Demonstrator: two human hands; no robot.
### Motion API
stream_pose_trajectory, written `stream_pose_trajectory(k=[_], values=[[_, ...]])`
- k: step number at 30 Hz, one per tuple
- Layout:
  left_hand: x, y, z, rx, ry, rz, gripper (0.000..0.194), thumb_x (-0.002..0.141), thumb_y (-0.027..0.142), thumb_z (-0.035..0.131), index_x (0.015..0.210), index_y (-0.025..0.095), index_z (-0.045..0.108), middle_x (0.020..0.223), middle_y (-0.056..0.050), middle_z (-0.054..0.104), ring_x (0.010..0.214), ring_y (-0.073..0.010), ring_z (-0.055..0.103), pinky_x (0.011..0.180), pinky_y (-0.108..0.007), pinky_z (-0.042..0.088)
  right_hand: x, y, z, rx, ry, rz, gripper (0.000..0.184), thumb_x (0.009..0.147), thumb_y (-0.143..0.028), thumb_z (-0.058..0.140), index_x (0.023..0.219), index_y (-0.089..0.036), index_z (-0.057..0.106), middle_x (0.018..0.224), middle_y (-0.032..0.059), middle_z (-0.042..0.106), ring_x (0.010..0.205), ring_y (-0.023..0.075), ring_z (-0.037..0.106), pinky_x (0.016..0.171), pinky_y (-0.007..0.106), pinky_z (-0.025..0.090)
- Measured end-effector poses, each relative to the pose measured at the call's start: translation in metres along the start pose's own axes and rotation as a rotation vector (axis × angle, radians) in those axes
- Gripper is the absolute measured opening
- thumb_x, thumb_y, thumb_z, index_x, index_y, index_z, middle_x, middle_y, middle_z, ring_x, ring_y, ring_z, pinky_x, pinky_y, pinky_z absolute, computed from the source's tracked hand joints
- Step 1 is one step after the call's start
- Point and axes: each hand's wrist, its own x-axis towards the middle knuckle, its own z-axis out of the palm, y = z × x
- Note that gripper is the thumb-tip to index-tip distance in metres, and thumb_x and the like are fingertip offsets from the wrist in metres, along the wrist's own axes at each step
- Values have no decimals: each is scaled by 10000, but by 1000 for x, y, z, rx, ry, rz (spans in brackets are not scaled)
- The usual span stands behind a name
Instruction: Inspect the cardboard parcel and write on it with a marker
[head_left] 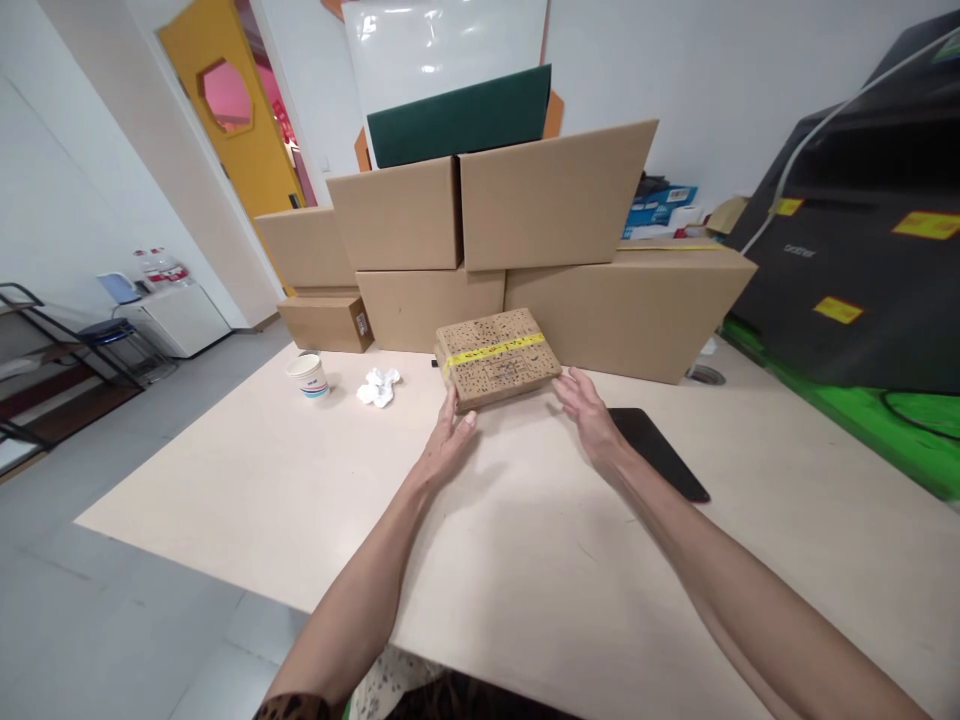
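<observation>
A small cardboard box (499, 375) printed with dark marks and banded with yellow tape lies on the table in front of the stacked cartons. My left hand (448, 435) is at its left front corner, fingers stretched up along the side and thumb held apart. Near the right front corner is my right hand (589, 408), its fingers spread and their tips at or just short of the box. Neither hand visibly closes round it. Partly behind my right wrist, a flat black pad (664, 460) lies on the table.
Large cardboard cartons (559, 200) stand stacked along the back, topped by a dark green box (461, 118). A paper cup (308, 377) and a crumpled white tissue (379, 387) sit on the left of the table (247, 480). A big black case (847, 230) rises at right.
</observation>
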Motion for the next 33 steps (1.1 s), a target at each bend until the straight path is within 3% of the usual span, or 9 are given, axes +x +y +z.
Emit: stream_pose_trajectory(k=[4,7,9,12,14,17,23,26,33], values=[[-7,3,-1,81,72,121,844,955,705,530,1649,275,314,1754,-109,261,1646,-339,149,1334,-564,98,-6,-9,11,18,-33,-139,757,760,-598,748,1433,-319,542,1379,105,685,1403,294,551,1198,524,387],[-8,5,-2,108,185,142,864,957,698,535,1661,274,266,1768,-121,204,1649,-331,139,1332,-563,97,-2,-11,18,-10,79,-271,793,754,-608,741,1439,-265,538,1386,125,655,1360,294,574,1177,501,418],[-6,5,-2,73,231,88,916,959,708,514,1677,232,203,1775,-150,144,1653,-326,119,1334,-551,99,6,-9,20,-40,187,-260,823,751,-616,722,1449,-228,523,1462,156,595,1407,306,531,1200,497,391],[-1,2,1,0,161,20,988,935,742,513,1679,174,193,1763,-192,162,1644,-367,137,1328,-574,134,18,-1,17,-76,299,-103,808,735,-579,730,1439,-246,517,1559,157,522,1488,322,446,1241,514,330],[1,1,6,-21,72,63,961,924,733,542,1667,197,251,1741,-175,262,1629,-381,201,1325,-581,161,22,5,15,-58,261,-23,718,746,-550,725,1392,-299,540,1520,115,577,1459,313,481,1231,532,347],[-2,2,10,-26,31,149,897,916,679,608,1652,271,297,1708,-122,366,1616,-365,251,1330,-582,154,17,4,12,-36,147,-77,594,781,-575,698,1307,-321,592,1395,73,673,1360,296,569,1196,537,394],[-20,25,-8,-65,253,300,893,950,611,624,1680,314,203,1761,-120,228,1646,-341,148,1332,-583,93,-11,-35,13,-84,164,-371,671,824,-685,672,1337,-254,632,1265,113,720,1260,317,632,1097,526,483],[-22,36,-18,-154,293,365,908,985,608,572,1695,342,71,1759,-111,238,1640,-309,189,1329,-567,144,-22,-49,18,-60,151,-382,695,809,-696,689,1330,-240,642,1204,108,740,1211,319,656,1074,519,498],[-8,25,-22,-236,293,68,980,924,704,597,1696,319,130,1791,-55,118,1657,-314,65,1350,-486,127,-14,-37,25,144,67,-163,573,788,-643,717,1260,-330,635,1188,53,761,1144,281,696,975,476,546]])
